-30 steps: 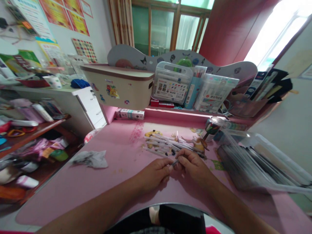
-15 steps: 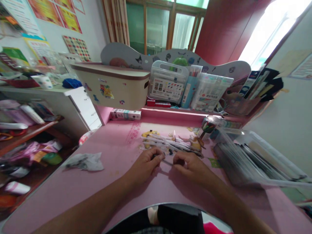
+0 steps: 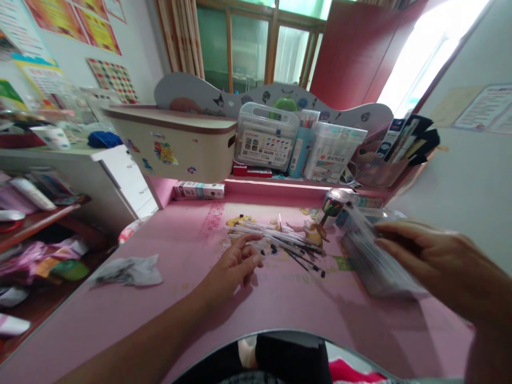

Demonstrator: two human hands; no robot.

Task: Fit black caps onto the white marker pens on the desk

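My left hand (image 3: 242, 262) rests low over the pink desk, its fingers loosely bent and apart, holding nothing. Just beyond its fingertips lies a loose pile of thin white and dark pen-like sticks (image 3: 276, 233), several with black ends. A few dark sticks (image 3: 302, 260) point out of the pile toward the right. Over the clear plastic box (image 3: 384, 290) at the right is my right hand (image 3: 436, 261), with thumb and fingers closed together. Motion blur and the hand hide what is between them. Pale, streaky lengths (image 3: 374, 245) show beside its fingertips.
A crumpled white tissue (image 3: 130, 271) lies on the desk's left. Behind the pile stands a can (image 3: 335, 205) holding dark items. On the shelf are a cream bin (image 3: 176, 149), a clear marker case (image 3: 266, 138), another marker box (image 3: 334, 152) and a pen holder (image 3: 380, 168).
My right hand has left the middle of the desk and moved right, over the clear box. My left hand has loosened. The thin dark stick between both hands is gone from there; dark sticks now show beside the pile.
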